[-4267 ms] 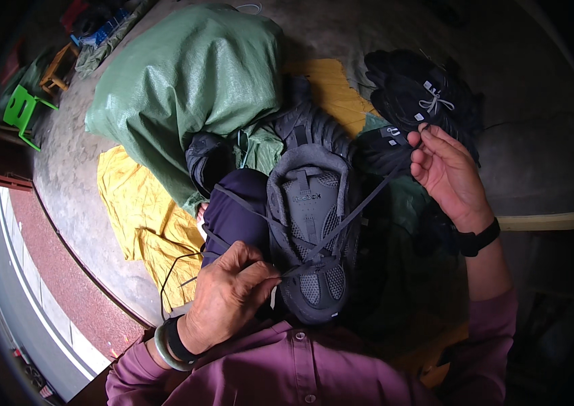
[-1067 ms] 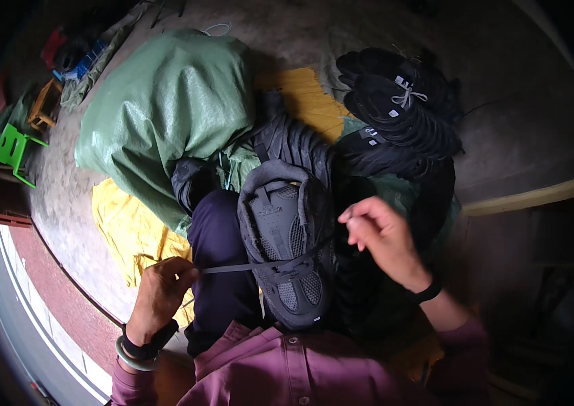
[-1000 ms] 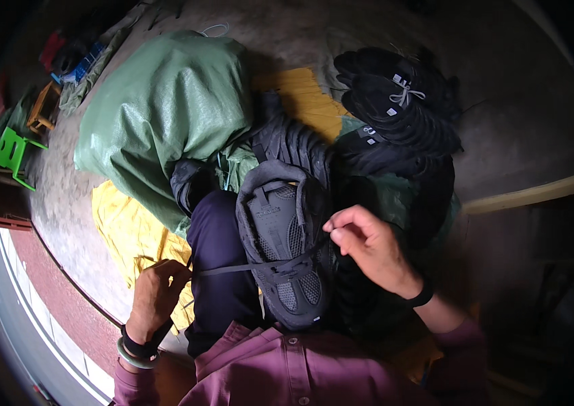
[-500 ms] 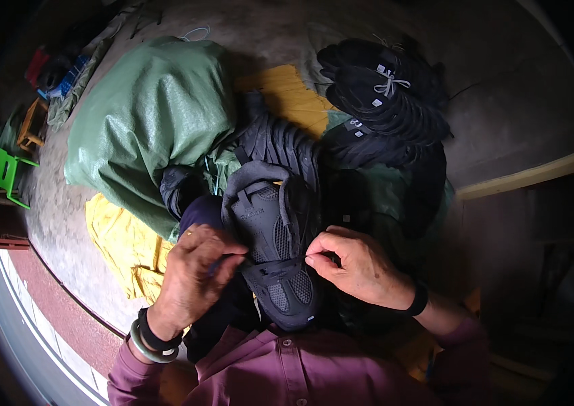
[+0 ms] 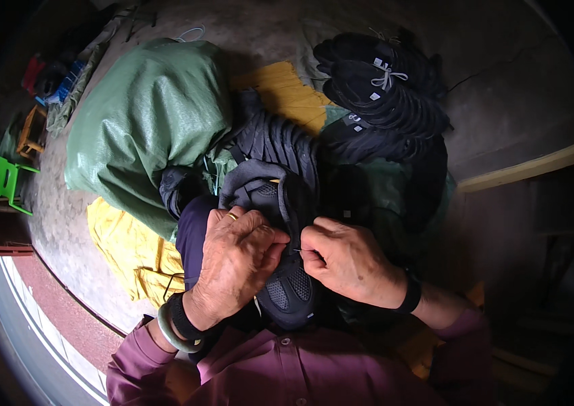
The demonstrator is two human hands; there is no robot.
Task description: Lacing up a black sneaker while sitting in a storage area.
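Observation:
A dark grey shoe upper [image 5: 288, 291] with mesh panels lies across my lap, toe toward me, its padded collar facing away. Over its middle lies my left hand [image 5: 243, 254], thumb and forefinger pinched together at the upper's right edge. Just right of that edge, my right hand [image 5: 348, 260] is closed, its thumb and forefinger pinching a thin, light, needle-like sliver [image 5: 297, 251]. The fingertips of the two hands are close but apart. My hands hide the middle of the upper. A thin black cord [image 5: 170, 284] loops beside my left wrist.
Beyond the upper lies a row of nested dark uppers [image 5: 280, 145]. A bulging green sack [image 5: 151, 108] stands at left, above yellow sacking [image 5: 121, 247]. Stacked black uppers [image 5: 385, 101], some tied with a pale lace, lie at far right. A green chair [image 5: 6, 177] stands far left.
My left hand has moved right across the upper, close to my right hand. Before, the hands were at opposite sides of the upper. A black cord now shows by my left wrist.

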